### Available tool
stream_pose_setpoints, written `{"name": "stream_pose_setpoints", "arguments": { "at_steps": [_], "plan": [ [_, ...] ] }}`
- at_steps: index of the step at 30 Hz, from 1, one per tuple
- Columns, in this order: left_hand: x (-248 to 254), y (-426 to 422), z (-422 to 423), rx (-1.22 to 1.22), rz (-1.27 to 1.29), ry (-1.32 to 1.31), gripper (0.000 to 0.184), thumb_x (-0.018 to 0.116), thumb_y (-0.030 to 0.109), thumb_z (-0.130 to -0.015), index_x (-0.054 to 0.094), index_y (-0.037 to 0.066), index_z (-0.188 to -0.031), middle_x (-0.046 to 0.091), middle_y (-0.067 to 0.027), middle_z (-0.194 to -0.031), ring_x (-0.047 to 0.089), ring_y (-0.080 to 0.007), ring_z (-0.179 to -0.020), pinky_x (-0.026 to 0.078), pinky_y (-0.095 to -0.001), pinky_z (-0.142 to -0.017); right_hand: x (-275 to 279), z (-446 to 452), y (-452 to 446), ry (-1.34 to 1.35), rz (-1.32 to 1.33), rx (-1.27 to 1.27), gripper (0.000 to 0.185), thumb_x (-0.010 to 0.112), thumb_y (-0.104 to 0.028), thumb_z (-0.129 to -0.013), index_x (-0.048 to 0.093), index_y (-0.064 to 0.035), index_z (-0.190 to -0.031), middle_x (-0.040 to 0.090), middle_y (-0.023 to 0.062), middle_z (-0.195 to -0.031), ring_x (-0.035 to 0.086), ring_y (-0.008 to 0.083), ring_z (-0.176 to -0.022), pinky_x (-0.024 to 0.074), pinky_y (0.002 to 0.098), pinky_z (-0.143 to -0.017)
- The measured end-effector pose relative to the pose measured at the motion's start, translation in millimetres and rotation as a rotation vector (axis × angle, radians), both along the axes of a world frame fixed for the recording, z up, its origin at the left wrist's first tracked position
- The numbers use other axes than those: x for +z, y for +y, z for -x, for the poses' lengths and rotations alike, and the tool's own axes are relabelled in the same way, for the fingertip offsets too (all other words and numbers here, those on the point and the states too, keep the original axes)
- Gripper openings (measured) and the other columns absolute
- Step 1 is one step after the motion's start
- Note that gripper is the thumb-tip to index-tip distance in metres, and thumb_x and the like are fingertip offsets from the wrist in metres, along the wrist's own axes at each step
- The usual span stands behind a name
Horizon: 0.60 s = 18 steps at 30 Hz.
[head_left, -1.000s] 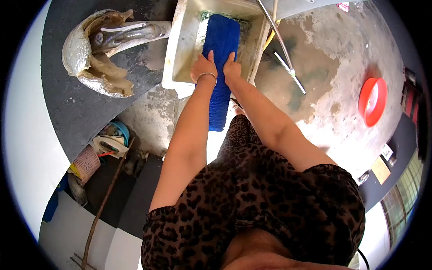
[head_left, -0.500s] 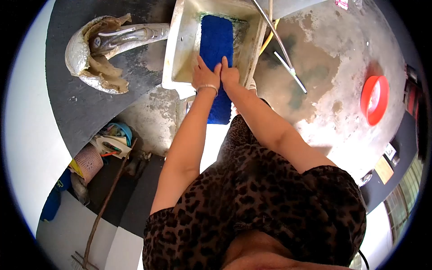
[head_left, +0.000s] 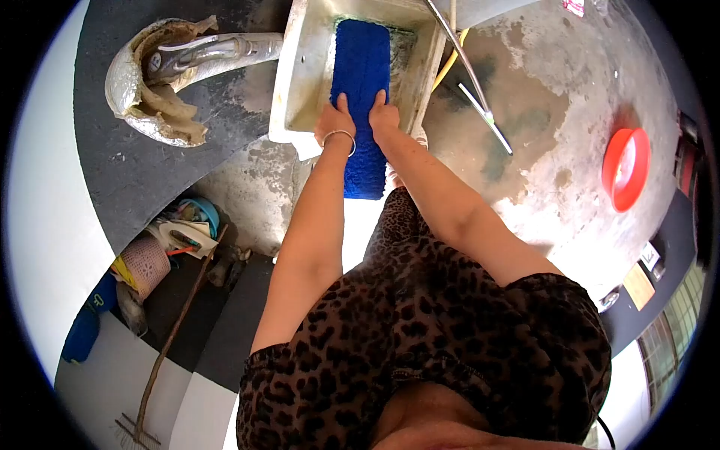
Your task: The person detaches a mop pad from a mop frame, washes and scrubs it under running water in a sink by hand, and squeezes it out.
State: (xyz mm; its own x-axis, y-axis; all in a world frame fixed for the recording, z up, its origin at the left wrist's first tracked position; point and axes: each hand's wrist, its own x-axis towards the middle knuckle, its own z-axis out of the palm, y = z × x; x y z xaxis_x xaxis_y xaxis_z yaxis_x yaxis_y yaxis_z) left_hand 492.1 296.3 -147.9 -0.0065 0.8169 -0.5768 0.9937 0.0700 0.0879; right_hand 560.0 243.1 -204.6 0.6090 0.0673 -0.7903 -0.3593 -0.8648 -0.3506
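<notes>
A long blue cloth or mat [head_left: 361,64] lies partly in a stained, pale basin [head_left: 283,112] and hangs over its near edge. My left hand [head_left: 335,122] grips the left side of the blue piece, thumb on top and a bracelet at the wrist. On the opposite side my right hand [head_left: 383,118] holds the other edge, thumb also on top. The fingers of both hands are mostly hidden beneath or behind the edges.
Left of the basin is a wrapped pipe [head_left: 225,54] with a torn silvery cover. Metal rods [head_left: 480,105] and a yellow hose [head_left: 452,60] are at its right. A red basin [head_left: 626,170] stands farther right. A rake [head_left: 169,345] and a pink basket [head_left: 145,264] are lower left.
My hands came together over the blue piece, then moved apart to its two edges. The hanging end of the piece is higher than a second ago.
</notes>
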Motion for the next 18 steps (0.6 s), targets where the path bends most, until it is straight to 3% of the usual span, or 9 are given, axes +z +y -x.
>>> {"name": "stream_pose_setpoints", "arguments": {
  "at_steps": [4,7,11,13,14,17,18],
  "plan": [
    [-6.5,7.2,3.7,0.106,0.010,-0.049,0.063,0.026,0.055,-0.090,0.059,0.004,-0.105,0.059,-0.0212,-0.107,0.056,-0.0365,-0.101,0.044,-0.0456,-0.085,-11.7,0.3,-5.9,0.096,-0.177,-0.065,0.066,0.031,-0.051,-0.090,0.055,0.0086,-0.105,0.055,0.0302,-0.108,0.053,0.0402,-0.105,0.0416,0.0441,-0.089],
    [-12.0,7.8,4.8,0.152,-0.038,-0.080,0.061,0.027,0.054,-0.090,0.060,0.004,-0.102,0.059,-0.0207,-0.107,0.057,-0.0360,-0.101,0.044,-0.0462,-0.085,1.6,7.5,-16.1,-0.046,-0.294,0.068,0.068,0.038,-0.054,-0.087,0.046,0.0063,-0.116,0.053,0.0307,-0.112,0.051,0.0395,-0.107,0.0409,0.0430,-0.091],
    [-2.6,7.1,-0.8,0.130,-0.005,-0.147,0.060,0.032,0.054,-0.089,0.057,0.002,-0.107,0.058,-0.0220,-0.108,0.056,-0.0361,-0.101,0.044,-0.0465,-0.085,54.7,18.6,-24.7,-0.057,-0.040,0.195,0.083,0.046,-0.063,-0.078,0.040,0.0092,-0.119,0.053,0.0309,-0.111,0.052,0.0395,-0.107,0.0408,0.0411,-0.092],
    [25.0,-5.7,-0.8,-0.063,0.029,-0.205,0.065,0.037,0.052,-0.087,0.040,0.001,-0.128,0.053,-0.0255,-0.114,0.052,-0.0396,-0.107,0.040,-0.0460,-0.090,55.4,16.1,-18.8,0.026,0.006,0.141,0.092,0.047,-0.067,-0.074,0.042,0.0143,-0.116,0.053,0.0313,-0.111,0.051,0.0404,-0.108,0.0412,0.0398,-0.092],
    [40.0,-19.9,-2.2,-0.189,-0.037,-0.077,0.075,0.040,0.055,-0.085,0.025,0.002,-0.135,0.053,-0.0259,-0.114,0.053,-0.0397,-0.105,0.041,-0.0468,-0.089,40.8,19.0,-21.3,0.030,-0.007,0.133,0.096,0.048,-0.072,-0.071,0.045,0.0153,-0.112,0.054,0.0298,-0.111,0.053,0.0405,-0.106,0.0423,0.0406,-0.090],
    [51.3,-29.8,5.2,-0.227,-0.035,0.130,0.082,0.046,0.054,-0.083,0.017,0.002,-0.138,0.058,-0.0218,-0.107,0.059,-0.0368,-0.095,0.047,-0.0430,-0.081,73.6,14.4,-14.4,0.090,0.013,0.208,0.089,0.043,-0.068,-0.076,0.051,0.0147,-0.107,0.055,0.0311,-0.108,0.052,0.0407,-0.106,0.0421,0.0414,-0.090],
    [45.4,-27.6,10.0,-0.161,-0.053,0.087,0.077,0.044,0.055,-0.084,0.026,0.000,-0.134,0.059,-0.0226,-0.103,0.061,-0.0351,-0.093,0.048,-0.0419,-0.080,67.9,14.0,-13.2,0.093,-0.008,0.206,0.084,0.041,-0.065,-0.079,0.052,0.0124,-0.108,0.055,0.0298,-0.108,0.053,0.0398,-0.105,0.0421,0.0417,-0.090]
  ]
}}
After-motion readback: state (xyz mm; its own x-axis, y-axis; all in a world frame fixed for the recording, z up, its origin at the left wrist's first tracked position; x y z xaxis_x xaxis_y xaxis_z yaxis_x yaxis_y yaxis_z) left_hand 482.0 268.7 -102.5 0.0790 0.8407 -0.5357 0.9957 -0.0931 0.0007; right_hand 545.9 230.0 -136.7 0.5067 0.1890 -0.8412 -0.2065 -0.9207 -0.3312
